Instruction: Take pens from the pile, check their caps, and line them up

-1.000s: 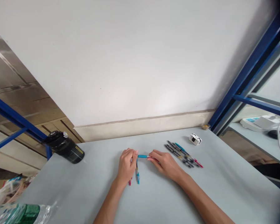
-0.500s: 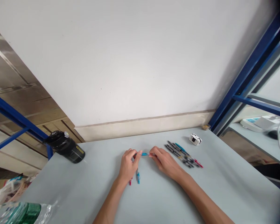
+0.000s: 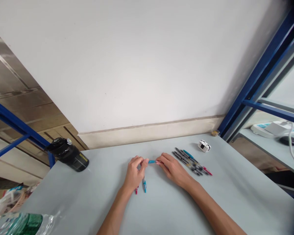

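Between my two hands a blue pen [image 3: 152, 162] is held level just above the table. My left hand [image 3: 135, 173] pinches its left part, the fingertips covering that end. My right hand [image 3: 171, 165] has its fingertips closed round the other, thinner end, where a hint of red shows; the exact part there is hidden. Below my left hand a clear pen with blue ends [image 3: 144, 186] lies on the table, its upper part partly covered. Beside it a red-tipped pen [image 3: 136, 190] is mostly hidden under that hand.
Several black, blue and red pens [image 3: 191, 161] lie in a group right of my right hand. Behind them sit a small white object [image 3: 204, 146] and a small clear container [image 3: 215, 133]. A black bottle [image 3: 70, 155] stands left; a plastic bottle [image 3: 26, 224] lies front left.
The thin metallic stretch seen earlier between the blue barrel and my right fingers is now shorter, and the hands' fingertips are slightly closer. The other pens have not moved.
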### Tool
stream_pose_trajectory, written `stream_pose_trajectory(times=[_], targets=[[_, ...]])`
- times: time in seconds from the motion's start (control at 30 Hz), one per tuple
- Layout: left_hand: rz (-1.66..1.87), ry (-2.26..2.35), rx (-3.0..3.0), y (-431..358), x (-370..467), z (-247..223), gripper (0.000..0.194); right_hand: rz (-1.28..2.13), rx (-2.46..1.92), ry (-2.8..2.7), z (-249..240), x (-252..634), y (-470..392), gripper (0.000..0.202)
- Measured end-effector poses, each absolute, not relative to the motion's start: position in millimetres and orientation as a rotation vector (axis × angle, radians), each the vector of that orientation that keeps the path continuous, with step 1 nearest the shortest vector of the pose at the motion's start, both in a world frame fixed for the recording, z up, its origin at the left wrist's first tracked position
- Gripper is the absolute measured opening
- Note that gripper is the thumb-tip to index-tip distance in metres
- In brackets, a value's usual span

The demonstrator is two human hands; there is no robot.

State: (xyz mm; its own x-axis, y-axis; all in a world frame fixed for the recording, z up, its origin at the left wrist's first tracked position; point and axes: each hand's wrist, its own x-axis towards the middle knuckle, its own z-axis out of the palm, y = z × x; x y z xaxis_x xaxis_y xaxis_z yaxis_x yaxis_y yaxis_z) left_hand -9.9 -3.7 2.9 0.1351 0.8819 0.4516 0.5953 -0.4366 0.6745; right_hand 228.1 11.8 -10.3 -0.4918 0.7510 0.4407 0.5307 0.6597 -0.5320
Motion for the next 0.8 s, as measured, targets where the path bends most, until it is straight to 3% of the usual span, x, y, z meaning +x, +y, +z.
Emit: stream_pose_trajectory(times=[0.23, 0.4, 0.8], targets=[[1.249, 1.478, 1.875, -0.6, -11.8, -0.4, 0.054, 0.402, -1.022, -2.162, -12.7, 231.1, 14.2, 0.019], [1.252, 1.504, 1.787, -0.3, -14.5, -0.3, 0.054, 0.294, -1.053, -2.174, -7.4, 232.9, 16.2, 0.028], [1.283, 1.521, 1.675, 0.1, -16.4, 2.1, 0.050, 0.240, -1.065, -2.148, 2.5, 235.2, 13.8, 0.024]])
